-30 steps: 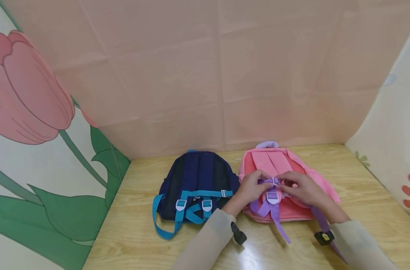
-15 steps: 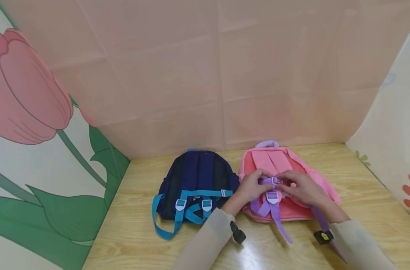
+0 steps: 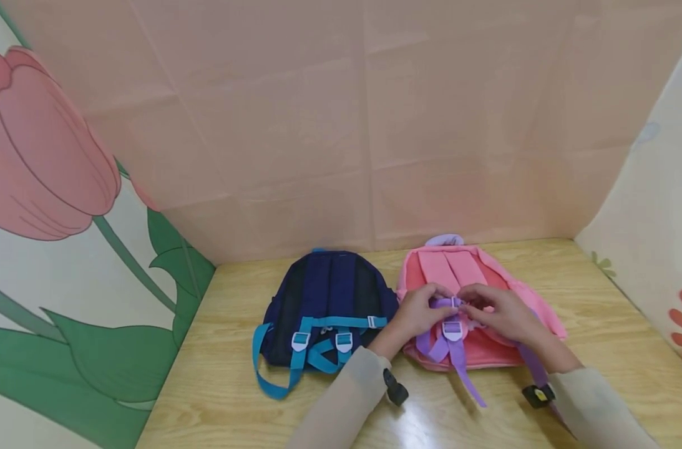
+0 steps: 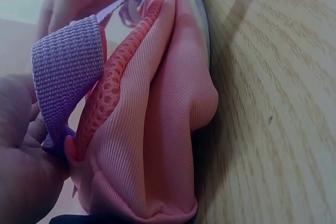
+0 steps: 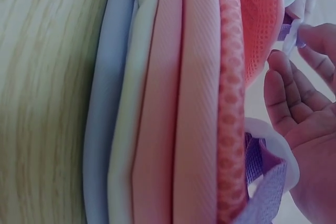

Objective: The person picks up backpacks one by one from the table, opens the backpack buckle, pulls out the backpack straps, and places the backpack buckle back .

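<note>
A pink backpack [image 3: 461, 265] lies on the table with its back panel up and purple straps loose. My left hand [image 3: 416, 312] pinches a purple chest strap [image 3: 443, 303] between thumb and fingers. Facing it, my right hand [image 3: 498, 310] pinches the same strap by its small white slider [image 3: 455, 302]; the fingertips of both hands nearly meet there. Just below hangs a white ladder buckle [image 3: 453, 330] with a purple tail. In the left wrist view, a wide purple webbing loop [image 4: 68, 66] arches beside the fingers. The right wrist view shows the right thumb and fingertips [image 5: 281, 59] at a white plastic piece.
To the left lies a navy backpack [image 3: 329, 280] with turquoise straps [image 3: 284, 383], close against the pink one. Black wrist-strap clips [image 3: 397, 388] hang by the sleeves. A pinkish-brown sheet [image 3: 273, 125] rises behind the wooden table [image 3: 217, 374].
Both hands stay at nearly the same spot on the pink backpack. The white slider has shifted very slightly left between the fingertips, and the hanging purple tail has swung a little right.
</note>
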### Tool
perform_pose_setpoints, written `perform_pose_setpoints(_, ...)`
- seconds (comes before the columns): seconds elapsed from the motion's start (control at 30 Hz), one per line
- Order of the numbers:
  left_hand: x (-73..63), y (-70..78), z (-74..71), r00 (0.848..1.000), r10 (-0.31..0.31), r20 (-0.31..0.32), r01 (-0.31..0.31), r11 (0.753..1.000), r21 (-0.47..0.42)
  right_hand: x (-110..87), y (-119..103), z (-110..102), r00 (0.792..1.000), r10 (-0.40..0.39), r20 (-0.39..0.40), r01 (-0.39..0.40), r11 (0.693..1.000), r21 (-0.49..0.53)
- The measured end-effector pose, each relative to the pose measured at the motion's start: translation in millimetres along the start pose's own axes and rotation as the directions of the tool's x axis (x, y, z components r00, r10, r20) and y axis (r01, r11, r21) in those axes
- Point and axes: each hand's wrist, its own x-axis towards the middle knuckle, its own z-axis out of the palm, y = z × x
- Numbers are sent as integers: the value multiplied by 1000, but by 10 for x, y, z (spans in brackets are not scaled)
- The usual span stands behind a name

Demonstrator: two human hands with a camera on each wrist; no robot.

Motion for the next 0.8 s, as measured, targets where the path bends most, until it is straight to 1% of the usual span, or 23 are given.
perform_pose_setpoints(0.17, -7, -6, -19, 1000, 12, 18, -12, 1000, -7, 8, 9, 31, 1000, -8, -16, 8, 1000, 2)
perform_pose_setpoints(0.3, -3, -14, -33, 999, 25, 35, -25, 1000, -1, 13, 25, 60, 999, -9, -32, 10, 999, 37)
perform_pose_setpoints(0.5, 11, -11, -42, 998, 44, 46, -44, 999, 8, 20, 32, 86, 999, 18, -41, -14, 996, 85)
perform_pose_setpoints(0.67, 6, -18, -43, 997, 47, 57, -47, 999, -1, 28, 24, 74, 999, 41, -11, -40, 992, 123)
perform_pose_setpoints(0.8, 9, -24, -46, 996, 58, 69, -60, 998, 18, 40, 8, 45, 997, 66, 27, -69, 992, 110)
